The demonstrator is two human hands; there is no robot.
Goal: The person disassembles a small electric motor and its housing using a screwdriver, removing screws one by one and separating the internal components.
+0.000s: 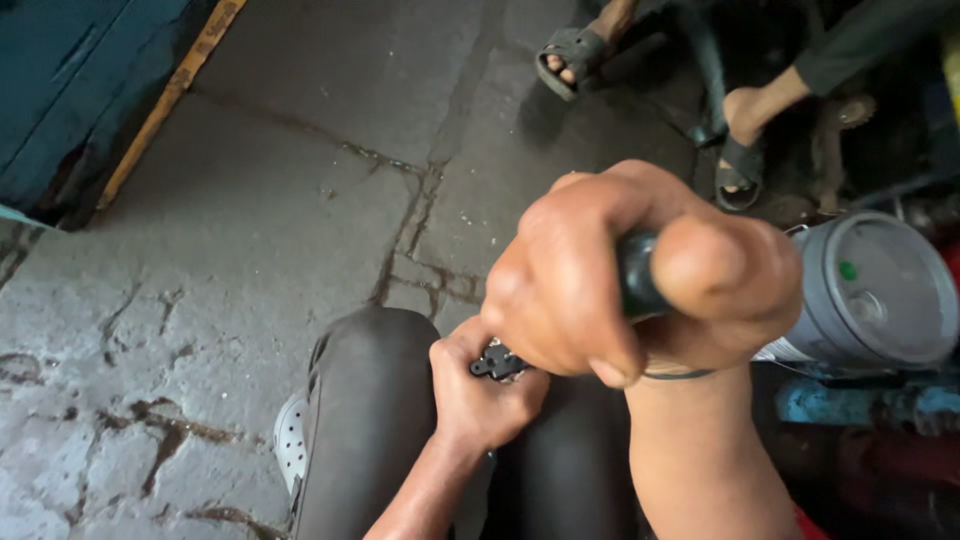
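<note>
Head view: two hands work on a small black part over the person's knees.

Right hand is shut tight around a dark tool handle, close to the camera. Left hand grips the small black part just above the dark trousers. A grey round can lies on the cracked stone floor by the right arm. Another person's sandalled feet rest near the top edge.

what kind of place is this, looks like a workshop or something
Probably an informal repair workshop or street-side work spot. The cracked stone floor is bare, a grey metal canister lies beside the worker, and the right hand grips a dark tool handle.
</note>
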